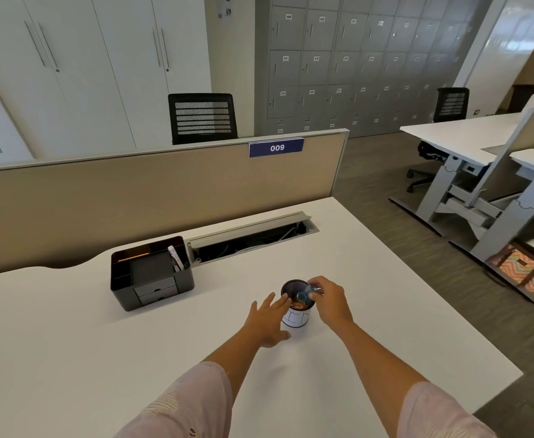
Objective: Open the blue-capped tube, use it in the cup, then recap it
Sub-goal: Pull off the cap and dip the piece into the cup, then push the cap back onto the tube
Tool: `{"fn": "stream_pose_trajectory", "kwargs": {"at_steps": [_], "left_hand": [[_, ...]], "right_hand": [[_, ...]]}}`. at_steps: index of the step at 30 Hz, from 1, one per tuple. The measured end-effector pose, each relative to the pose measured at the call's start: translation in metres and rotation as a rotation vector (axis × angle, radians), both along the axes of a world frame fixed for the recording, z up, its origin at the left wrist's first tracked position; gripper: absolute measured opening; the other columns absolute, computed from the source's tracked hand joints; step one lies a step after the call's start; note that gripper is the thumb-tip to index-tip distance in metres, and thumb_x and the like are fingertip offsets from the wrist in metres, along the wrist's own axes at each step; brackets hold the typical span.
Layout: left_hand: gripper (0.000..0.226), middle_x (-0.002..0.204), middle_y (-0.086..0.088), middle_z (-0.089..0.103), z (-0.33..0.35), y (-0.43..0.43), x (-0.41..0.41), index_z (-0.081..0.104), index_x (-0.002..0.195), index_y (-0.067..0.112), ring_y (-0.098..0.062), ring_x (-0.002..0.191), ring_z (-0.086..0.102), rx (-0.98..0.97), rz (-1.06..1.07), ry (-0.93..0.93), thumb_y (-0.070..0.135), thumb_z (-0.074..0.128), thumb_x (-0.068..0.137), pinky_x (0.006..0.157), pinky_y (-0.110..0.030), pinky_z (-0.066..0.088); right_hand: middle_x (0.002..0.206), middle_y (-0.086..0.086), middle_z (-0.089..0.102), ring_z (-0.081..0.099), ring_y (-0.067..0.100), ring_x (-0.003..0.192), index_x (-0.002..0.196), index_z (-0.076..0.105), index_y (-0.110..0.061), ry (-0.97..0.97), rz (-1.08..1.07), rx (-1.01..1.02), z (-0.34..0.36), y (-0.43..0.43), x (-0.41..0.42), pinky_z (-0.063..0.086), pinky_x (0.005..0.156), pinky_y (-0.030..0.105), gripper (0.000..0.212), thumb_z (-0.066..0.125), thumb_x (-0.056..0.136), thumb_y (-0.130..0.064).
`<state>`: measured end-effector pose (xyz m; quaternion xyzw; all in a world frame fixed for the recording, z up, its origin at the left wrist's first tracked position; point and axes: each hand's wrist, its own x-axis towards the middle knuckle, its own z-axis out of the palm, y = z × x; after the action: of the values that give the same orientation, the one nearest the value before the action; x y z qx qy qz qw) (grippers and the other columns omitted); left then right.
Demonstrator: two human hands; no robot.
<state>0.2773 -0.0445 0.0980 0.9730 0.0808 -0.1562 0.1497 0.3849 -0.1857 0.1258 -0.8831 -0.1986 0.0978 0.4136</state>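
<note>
A white cup (294, 318) with a dark inside stands on the white desk (69, 343). My right hand (332, 300) holds a small blue-capped tube (309, 292) tilted over the cup's mouth. My left hand (267, 320) is beside the cup's left wall with its fingers spread, fingertips near the rim. Blur hides whether the tube's cap is on.
A black desk organizer (152, 273) sits at the left rear. Behind it an open cable tray (253, 232) runs along the beige partition (133, 197). The desk's right edge (448, 295) drops to the floor. Other desks and chairs stand farther off.
</note>
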Motion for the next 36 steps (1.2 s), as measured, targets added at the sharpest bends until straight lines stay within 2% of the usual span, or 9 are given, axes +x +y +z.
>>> {"fn": "stream_pose_trajectory", "kwargs": {"at_steps": [3, 6, 11, 19, 21, 25, 31, 34, 36], "left_hand": [[0.085, 0.164, 0.008, -0.006, -0.002, 0.001, -0.001, -0.001, 0.154, 0.025, -0.021, 0.151, -0.008, 0.005, -0.002, -0.006, 0.047, 0.053, 0.093, 0.12, -0.055, 0.003], [0.085, 0.164, 0.008, -0.007, -0.001, 0.001, -0.002, -0.002, 0.154, 0.025, -0.021, 0.151, -0.009, 0.006, -0.009, -0.001, 0.047, 0.053, 0.093, 0.12, -0.055, 0.003], [0.087, 0.164, 0.008, -0.008, -0.001, 0.0, -0.003, -0.003, 0.154, 0.025, -0.021, 0.151, -0.009, 0.006, -0.008, 0.003, 0.047, 0.054, 0.093, 0.12, -0.055, 0.002], [0.089, 0.164, 0.008, -0.01, -0.006, 0.013, -0.018, -0.008, 0.153, 0.026, -0.02, 0.151, -0.006, -0.1, 0.09, -0.034, 0.047, 0.054, 0.093, 0.121, -0.054, 0.007], [0.086, 0.164, 0.007, -0.007, -0.011, 0.025, -0.031, -0.005, 0.154, 0.026, -0.02, 0.151, -0.004, -0.142, 0.165, -0.026, 0.047, 0.053, 0.093, 0.121, -0.054, 0.009], [0.082, 0.165, 0.005, -0.001, -0.025, 0.048, -0.063, 0.001, 0.154, 0.026, -0.02, 0.152, 0.0, -0.182, 0.296, 0.0, 0.05, 0.051, 0.094, 0.121, -0.051, 0.01], [0.084, 0.163, 0.004, 0.017, -0.047, 0.059, -0.116, 0.016, 0.153, 0.028, -0.021, 0.148, 0.017, -0.226, 0.443, 0.054, 0.057, 0.058, 0.087, 0.12, -0.044, 0.02], [0.096, 0.16, 0.009, 0.023, -0.056, 0.054, -0.138, 0.022, 0.15, 0.036, -0.021, 0.144, 0.025, -0.178, 0.435, 0.109, 0.067, 0.067, 0.071, 0.114, -0.044, 0.03], [0.102, 0.157, 0.01, 0.028, -0.061, 0.047, -0.149, 0.026, 0.148, 0.039, -0.02, 0.14, 0.029, -0.156, 0.442, 0.113, 0.066, 0.074, 0.062, 0.109, -0.042, 0.035]], "right_hand": [[0.106, 0.009, 0.071, 0.065, 0.025, 0.091, 0.109, 0.068, -0.015, 0.036, 0.09, -0.116, -0.002, -0.002, -0.001, 0.054, 0.078, 0.036, 0.027, 0.066, 0.086, -0.002], [0.104, 0.0, 0.072, 0.064, 0.02, 0.086, 0.109, 0.066, -0.027, -0.053, 0.094, -0.232, -0.001, -0.003, -0.003, 0.046, 0.068, 0.028, 0.025, 0.067, 0.087, -0.013], [0.107, -0.005, 0.072, 0.06, 0.015, 0.082, 0.11, 0.065, -0.029, -0.076, 0.107, -0.268, 0.001, -0.001, -0.003, 0.043, 0.069, 0.027, 0.024, 0.065, 0.089, -0.018], [0.112, -0.004, 0.07, 0.066, 0.019, 0.091, 0.114, 0.062, -0.03, -0.136, 0.021, -0.057, 0.008, 0.007, -0.014, 0.049, 0.068, 0.027, 0.022, 0.062, 0.092, -0.027], [0.111, -0.006, 0.07, 0.066, 0.017, 0.094, 0.115, 0.062, -0.03, -0.136, 0.03, 0.001, 0.008, 0.011, -0.021, 0.048, 0.065, 0.021, 0.022, 0.061, 0.093, -0.029], [0.104, -0.009, 0.071, 0.064, 0.012, 0.089, 0.111, 0.064, -0.03, -0.058, 0.08, 0.074, -0.001, 0.023, -0.039, 0.043, 0.062, 0.016, 0.02, 0.064, 0.091, -0.031], [0.096, -0.013, 0.067, 0.058, 0.007, 0.067, 0.104, 0.064, -0.034, 0.171, 0.177, 0.077, -0.036, 0.037, -0.075, 0.049, 0.067, 0.027, 0.018, 0.069, 0.087, -0.029], [0.092, -0.011, 0.069, 0.062, 0.006, 0.075, 0.106, 0.063, -0.033, 0.265, 0.194, 0.072, -0.05, 0.042, -0.093, 0.049, 0.07, 0.025, 0.021, 0.07, 0.086, -0.029], [0.092, -0.004, 0.071, 0.066, 0.013, 0.082, 0.104, 0.065, -0.031, 0.321, 0.188, 0.082, -0.058, 0.043, -0.101, 0.05, 0.074, 0.028, 0.02, 0.071, 0.085, -0.028]]}}
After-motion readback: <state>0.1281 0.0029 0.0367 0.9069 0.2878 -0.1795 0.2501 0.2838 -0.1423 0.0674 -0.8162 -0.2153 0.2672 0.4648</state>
